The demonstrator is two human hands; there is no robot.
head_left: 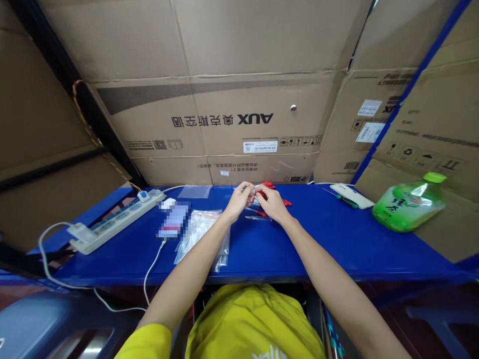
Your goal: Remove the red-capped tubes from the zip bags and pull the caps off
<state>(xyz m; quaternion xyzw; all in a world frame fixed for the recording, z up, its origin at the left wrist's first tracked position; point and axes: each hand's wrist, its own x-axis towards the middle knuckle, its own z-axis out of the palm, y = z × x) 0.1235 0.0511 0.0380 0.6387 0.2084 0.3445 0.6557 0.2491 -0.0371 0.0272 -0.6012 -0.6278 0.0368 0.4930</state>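
Over the back middle of the blue table (348, 244), my left hand (240, 199) and my right hand (272, 203) meet with bent, closed fingertips. Between them is something small and pale or clear, too small to make out. Several red-ended pieces (287, 203) lie behind and beside my right hand, partly hidden by it; their kind is unclear. A thin clear piece (257, 218) is on the table just below my hands. A pile of clear zip bags (198, 229) lies to the left, partly under my left forearm.
At left are a white power strip (121, 219) with cables and a phone (174, 222) on a charging cord. To the right are a screwdriver (347, 201), a white flat object (354, 195) and a green bottle (409, 204). Cardboard panels (232, 99) wall the back.
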